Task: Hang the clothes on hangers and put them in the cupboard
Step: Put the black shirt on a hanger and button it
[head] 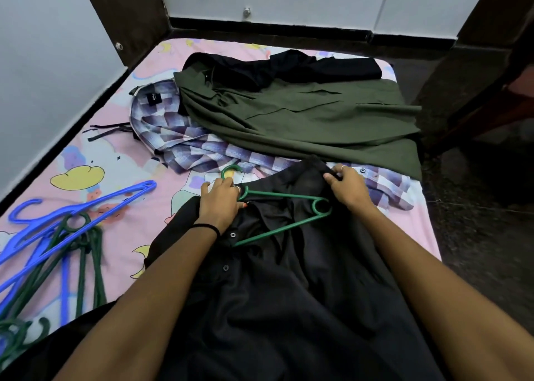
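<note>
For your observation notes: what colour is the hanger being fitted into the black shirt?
Green hanger, clearest in the head view.

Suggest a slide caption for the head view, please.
Both hands fit a green hanger into a black shirt.

Both hands forward, left (221,204) and right (348,188) fingers curled, gripping.

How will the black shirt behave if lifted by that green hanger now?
Probably floppy: the black shirt lies in soft folds and would sag and drape. It may slide off, since the green hanger lies mostly on top of the cloth, not yet seated in both shoulders. The right hand pinches the shoulder fabric; the left hand holds the hanger's neck.
</note>
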Motion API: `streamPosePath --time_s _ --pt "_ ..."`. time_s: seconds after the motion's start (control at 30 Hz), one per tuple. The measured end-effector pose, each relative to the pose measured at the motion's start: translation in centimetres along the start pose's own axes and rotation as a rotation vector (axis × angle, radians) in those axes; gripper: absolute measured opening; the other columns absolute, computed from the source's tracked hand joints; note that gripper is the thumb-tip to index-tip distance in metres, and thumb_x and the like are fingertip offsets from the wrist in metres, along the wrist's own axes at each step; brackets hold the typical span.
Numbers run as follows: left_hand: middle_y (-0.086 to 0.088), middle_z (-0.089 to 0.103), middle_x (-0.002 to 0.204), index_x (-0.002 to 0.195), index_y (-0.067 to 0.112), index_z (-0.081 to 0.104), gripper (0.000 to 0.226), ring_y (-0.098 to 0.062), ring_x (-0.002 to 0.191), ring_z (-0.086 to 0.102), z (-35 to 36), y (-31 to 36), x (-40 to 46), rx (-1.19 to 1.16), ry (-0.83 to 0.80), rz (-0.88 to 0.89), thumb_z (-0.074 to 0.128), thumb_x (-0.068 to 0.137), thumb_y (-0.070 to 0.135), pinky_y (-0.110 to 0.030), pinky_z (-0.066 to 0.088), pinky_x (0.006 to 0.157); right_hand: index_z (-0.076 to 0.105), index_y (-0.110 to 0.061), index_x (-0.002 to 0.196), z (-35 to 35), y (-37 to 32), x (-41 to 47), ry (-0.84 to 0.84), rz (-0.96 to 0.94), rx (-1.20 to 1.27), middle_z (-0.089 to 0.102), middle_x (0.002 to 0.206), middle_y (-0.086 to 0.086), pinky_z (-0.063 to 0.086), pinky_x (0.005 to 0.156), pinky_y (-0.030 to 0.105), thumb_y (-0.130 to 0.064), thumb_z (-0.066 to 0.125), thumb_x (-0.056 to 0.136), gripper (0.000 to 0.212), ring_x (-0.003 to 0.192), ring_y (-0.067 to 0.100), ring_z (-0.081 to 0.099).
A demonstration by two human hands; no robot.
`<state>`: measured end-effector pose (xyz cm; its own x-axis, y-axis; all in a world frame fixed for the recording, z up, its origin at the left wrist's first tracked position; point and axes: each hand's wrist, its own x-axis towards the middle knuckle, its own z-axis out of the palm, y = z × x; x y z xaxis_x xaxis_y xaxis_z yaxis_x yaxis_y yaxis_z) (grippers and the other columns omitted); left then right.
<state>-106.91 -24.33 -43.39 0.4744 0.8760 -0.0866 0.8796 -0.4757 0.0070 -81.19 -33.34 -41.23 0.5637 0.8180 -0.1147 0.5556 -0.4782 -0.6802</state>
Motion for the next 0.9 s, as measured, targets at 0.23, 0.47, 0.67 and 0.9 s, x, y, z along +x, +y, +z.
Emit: streamPosePath --time_s 0.23,0.47,0.67,0.9 --pt "0.001 0.064 0.063 0.068 0.016 0.064 0.027 -0.022 0.073 0.064 -4.3 -2.4 -0.5 0.22 0.388 0.527 0.08 0.074 0.037 -0.042 0.027 0.094 0.053 -0.013 0.082 -5.5 -0.9 1.1 0.189 -0.067 0.129 0.061 0.086 0.015 0.029 0.068 0.024 -0.012 0.054 0.095 0.013 0.082 0.017 0.048" --pt "0.0 0.063 0.063 0.07 0.015 0.061 0.024 -0.023 0.07 0.061 -9.3 -1.3 -2.2 0.357 0.506 0.579 0.065 0.085 0.033 -0.044 0.037 0.093 0.063 -0.009 0.101 -13.9 -5.3 -0.3 0.31 -0.285 -0.063 0.068 0.104 0.015 0.046 0.08 0.037 -0.023 0.056 0.094 0.017 0.103 0.034 0.06" --pt "-0.001 0.063 0.066 0.071 0.014 0.061 0.035 -0.025 0.072 0.06 -14.9 0.7 -4.4 0.368 0.635 0.575 0.039 0.089 0.035 -0.039 0.035 0.09 0.061 -0.02 0.114 -22.0 -8.8 -4.4 0.477 -0.396 -0.377 0.065 0.109 0.021 0.045 0.08 0.046 -0.029 0.052 0.095 0.023 0.105 0.044 0.056" --pt "-0.002 0.065 0.065 0.068 0.014 0.061 0.033 -0.026 0.07 0.059 -22.7 2.8 -8.2 0.427 0.695 0.619 0.045 0.089 0.034 -0.035 0.039 0.078 0.062 -0.016 0.115 -29.6 -10.1 -11.3 0.65 -0.509 -0.494 0.066 0.101 0.026 0.049 0.079 0.051 -0.027 0.05 0.097 0.024 0.096 0.048 0.059"
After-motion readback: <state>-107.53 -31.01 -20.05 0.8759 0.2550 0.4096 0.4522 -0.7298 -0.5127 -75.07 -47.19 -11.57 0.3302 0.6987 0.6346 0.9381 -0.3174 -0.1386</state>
